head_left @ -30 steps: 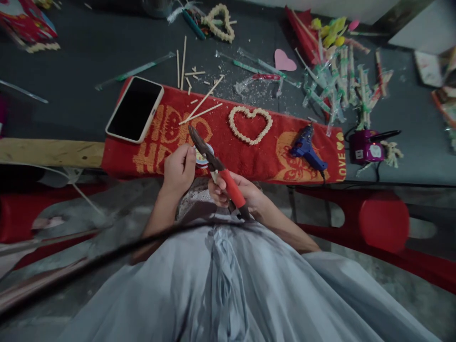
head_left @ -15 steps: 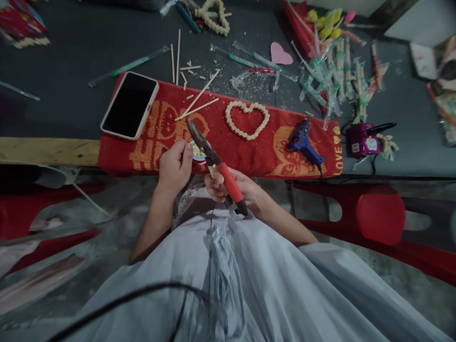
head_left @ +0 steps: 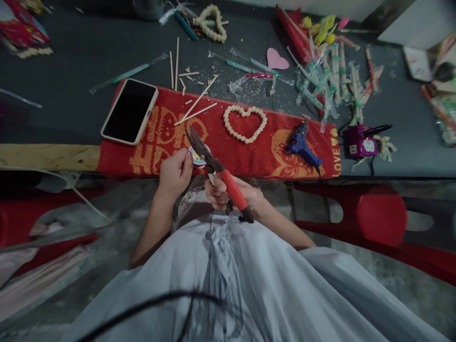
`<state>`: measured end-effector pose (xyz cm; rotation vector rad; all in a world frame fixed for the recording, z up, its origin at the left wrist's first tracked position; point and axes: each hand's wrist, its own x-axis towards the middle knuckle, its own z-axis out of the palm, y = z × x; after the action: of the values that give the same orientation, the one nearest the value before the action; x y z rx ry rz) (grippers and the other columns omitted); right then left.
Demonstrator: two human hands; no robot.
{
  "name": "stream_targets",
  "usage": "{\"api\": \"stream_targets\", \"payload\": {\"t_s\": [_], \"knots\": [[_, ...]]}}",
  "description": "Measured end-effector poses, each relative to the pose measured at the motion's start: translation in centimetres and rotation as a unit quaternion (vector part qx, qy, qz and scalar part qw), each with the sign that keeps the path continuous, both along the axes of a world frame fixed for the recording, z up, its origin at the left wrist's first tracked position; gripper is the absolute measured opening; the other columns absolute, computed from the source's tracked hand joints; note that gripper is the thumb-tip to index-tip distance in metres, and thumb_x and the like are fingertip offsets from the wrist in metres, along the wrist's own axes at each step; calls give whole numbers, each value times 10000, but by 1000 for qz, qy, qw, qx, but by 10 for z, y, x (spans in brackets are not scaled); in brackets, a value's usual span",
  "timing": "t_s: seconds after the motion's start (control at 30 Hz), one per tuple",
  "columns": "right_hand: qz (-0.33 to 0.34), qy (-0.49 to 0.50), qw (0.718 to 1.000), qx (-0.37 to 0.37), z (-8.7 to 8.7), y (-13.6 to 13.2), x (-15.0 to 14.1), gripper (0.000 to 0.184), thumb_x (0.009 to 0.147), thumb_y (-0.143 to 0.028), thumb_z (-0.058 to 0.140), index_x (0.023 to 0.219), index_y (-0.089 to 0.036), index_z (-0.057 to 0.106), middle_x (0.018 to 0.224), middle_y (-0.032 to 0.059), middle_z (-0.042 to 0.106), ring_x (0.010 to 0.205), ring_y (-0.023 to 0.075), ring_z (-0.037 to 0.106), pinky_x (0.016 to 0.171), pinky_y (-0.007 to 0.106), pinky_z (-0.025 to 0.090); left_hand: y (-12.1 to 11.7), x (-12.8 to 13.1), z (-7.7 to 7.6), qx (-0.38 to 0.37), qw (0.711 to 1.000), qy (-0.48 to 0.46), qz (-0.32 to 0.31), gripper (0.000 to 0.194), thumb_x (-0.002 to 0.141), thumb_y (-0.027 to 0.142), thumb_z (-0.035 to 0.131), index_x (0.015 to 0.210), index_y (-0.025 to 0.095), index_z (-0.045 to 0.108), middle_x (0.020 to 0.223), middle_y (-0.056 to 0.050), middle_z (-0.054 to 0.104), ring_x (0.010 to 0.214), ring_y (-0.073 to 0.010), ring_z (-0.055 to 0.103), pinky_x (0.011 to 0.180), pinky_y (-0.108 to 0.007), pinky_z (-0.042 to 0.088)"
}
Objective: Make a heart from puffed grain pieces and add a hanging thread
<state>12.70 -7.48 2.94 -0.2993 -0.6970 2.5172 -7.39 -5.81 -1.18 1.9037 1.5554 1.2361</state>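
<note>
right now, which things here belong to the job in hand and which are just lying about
Likely part of the job:
red-handled pliers, in the right hand
thin pale sticks
cream heart-shaped outline
blue glue gun

Probably just lying about:
smartphone
pink heart cutout

Loose lt blue-grey garment (head_left: 278, 280), soft folds (head_left: 160, 266) fanning out both sides; ctr front a gathered vert. strip (head_left: 224, 266), same colour. L hand (head_left: 175, 174) & R hand (head_left: 233, 194) bare, forearms (head_left: 152, 237) too. Dark curved strand (head_left: 167, 295) over lower front, blurred, can't tell cord or hair.
</note>
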Motion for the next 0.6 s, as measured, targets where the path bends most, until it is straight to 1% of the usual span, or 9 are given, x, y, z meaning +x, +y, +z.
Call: {"api": "stream_targets", "payload": {"t_s": [0.07, 0.17, 0.27, 0.37, 0.43, 0.5, 0.53, 0.6], "knots": [[-4, -2, 1000, -4, -3, -1, -2, 513, 807, -418, 911, 744, -207, 447, 765, -50, 414, 617, 73, 394, 526, 184, 379, 1, -2, -2, -4, 999, 31, 5, 592, 1111, 653, 272, 697, 239, 358, 589, 39, 349, 533, -130, 380, 565, -301, 274], [-15, 13, 1000, -9, -10, -3, -5, 506, 807, -437, 905, 732, -207, 461, 745, -49, 422, 592, 79, 389, 506, 191, 382, 3, -5, -6, -6, 996, 84, 6, 547, 1106, 597, 267, 700, 243, 363, 585, 31, 352, 533, -142, 401, 574, -310, 266], [-27, 22, 999, -13, -14, -4, -7, 469, 839, -421, 877, 736, -209, 472, 745, -47, 422, 585, 84, 381, 493, 187, 369, 4, -9, -9, 4, 994, 111, -5, 480, 1095, 520, 306, 708, 246, 379, 588, 19, 399, 532, -155, 424, 571, -324, 259], [-28, 11, 999, -23, -11, -2, -5, 383, 841, -338, 846, 761, -205, 496, 762, -40, 428, 604, 88, 381, 504, 185, 358, 3, -11, -11, 3, 992, 128, -10, 424, 1079, 448, 361, 708, 246, 396, 598, 8, 454, 543, -170, 478, 573, -325, 282], [-22, 15, 999, -26, -8, 1, -2, 303, 809, -333, 812, 798, -198, 541, 777, -27, 447, 622, 98, 381, 508, 197, 350, 3, -11, -12, -1, 989, 145, -5, 381, 1060, 393, 394, 710, 245, 406, 606, 4, 476, 561, -179, 513, 582, -321, 305], [-15, 20, 999, -22, -4, 3, 1, 292, 805, -418, 761, 833, -188, 584, 793, -8, 470, 642, 116, 385, 508, 218, 343, 2, -11, -12, -2, 988, 154, 0, 334, 1030, 340, 419, 710, 246, 397, 606, 3, 478, 568, -184, 524, 583, -320, 315], [-14, 18, 1000, -20, -3, 3, 2, 340, 832, -499, 725, 842, -185, 594, 801, 1, 476, 653, 125, 385, 512, 227, 341, 2, -11, -12, -1, 988, 155, 1, 314, 1012, 315, 428, 708, 248, 386, 601, 4, 471, 564, -185, 520, 580, -321, 314], [-20, 4, 1000, -5, -2, 3, 4, 511, 877, -693, 656, 840, -187, 587, 816, 6, 474, 670, 130, 387, 529, 237, 344, 1, -10, -12, 3, 988, 154, 2, 286, 980, 275, 442, 705, 251, 367, 594, 7, 459, 556, -184, 504, 578, -324, 310]]}}
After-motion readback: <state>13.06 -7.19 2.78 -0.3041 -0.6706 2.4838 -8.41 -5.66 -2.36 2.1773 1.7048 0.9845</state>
